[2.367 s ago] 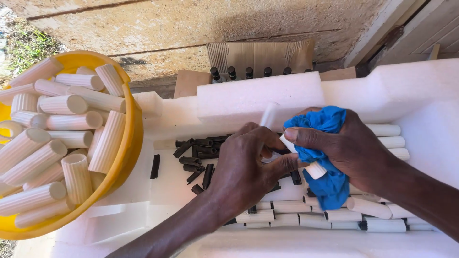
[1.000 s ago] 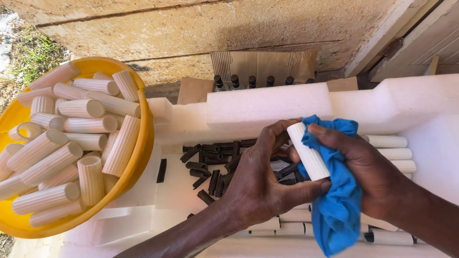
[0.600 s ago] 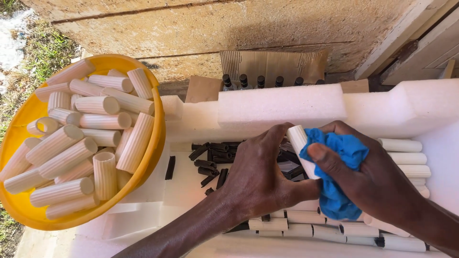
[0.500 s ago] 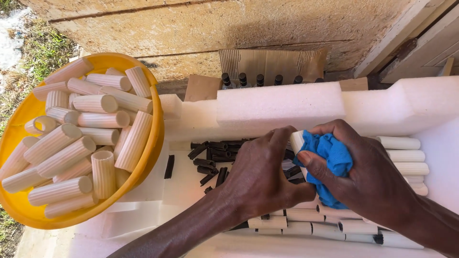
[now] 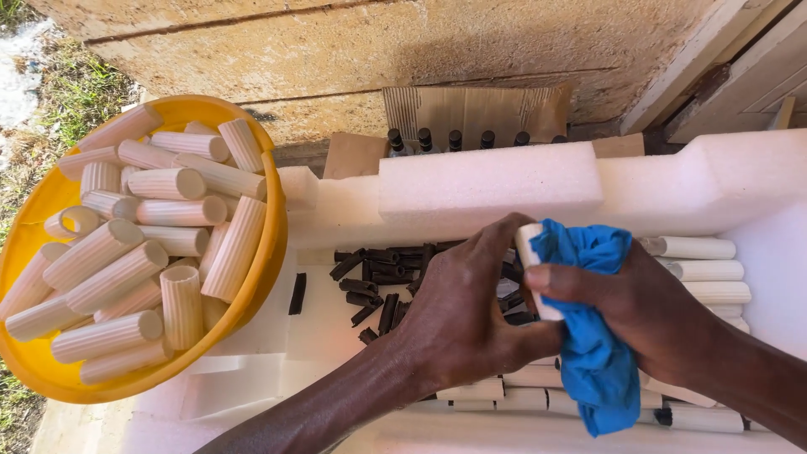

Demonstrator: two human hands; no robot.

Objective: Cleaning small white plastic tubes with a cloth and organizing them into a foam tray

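Observation:
My left hand (image 5: pixel 471 315) grips a white ribbed cylinder (image 5: pixel 530 252) by its lower part. My right hand (image 5: pixel 647 307) holds a blue cloth (image 5: pixel 593 353) wrapped around the same cylinder, thumb pressed on it. Both hands hover over a white foam tray (image 5: pixel 487 181). Under them lie several small black cylindrical pieces (image 5: pixel 382 277) and rows of white cylinders (image 5: pixel 706 269). Much of the held cylinder is hidden by cloth and fingers.
A yellow bowl (image 5: pixel 265 252) heaped with cream ribbed cylinders (image 5: pixel 168 235) sits at the left. Dark bottle tops (image 5: pixel 454 139) stand in a cardboard box behind the foam, against a concrete wall (image 5: pixel 378 50). Grass shows at the far left.
The hands lifted the white cylinder off the tray, and the blue cloth has been worked up and down over it. The view shifted slightly left to right.

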